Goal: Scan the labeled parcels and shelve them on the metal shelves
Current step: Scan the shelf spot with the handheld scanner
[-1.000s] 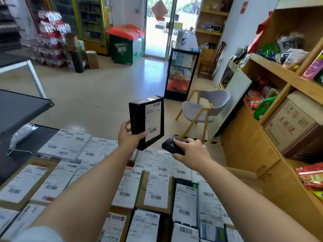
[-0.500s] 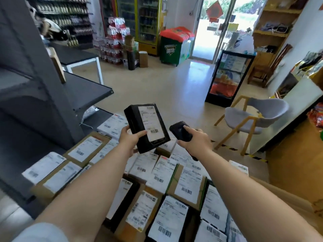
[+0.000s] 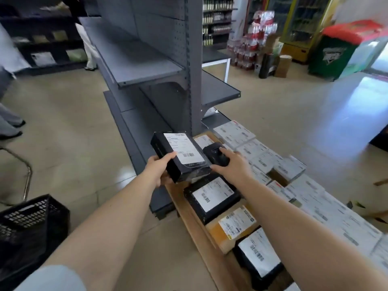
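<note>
My left hand (image 3: pixel 157 169) grips a black parcel (image 3: pixel 179 156) with a white barcode label facing up, held flat at centre frame. Beside it on the right, my right hand (image 3: pixel 232 166) holds a black handheld scanner (image 3: pixel 216 154), index finger laid along its top. Just beyond both hands stands the grey metal shelf unit (image 3: pixel 147 66), its shelves bare. Several more labelled parcels (image 3: pixel 212 198) lie packed together below and to the right, black, brown and white.
A black plastic crate (image 3: pixel 29 225) sits on the floor at lower left. A person's feet (image 3: pixel 12 129) show at the left edge. Stacked drinks (image 3: pixel 252 40), a green bin (image 3: pixel 344 53) and fridges stand far right across open tiled floor.
My view has swung left from the doorway and wooden shelves to the grey metal shelves. The parcel has tipped from upright to flat and lower, and the scanner stays close beside it.
</note>
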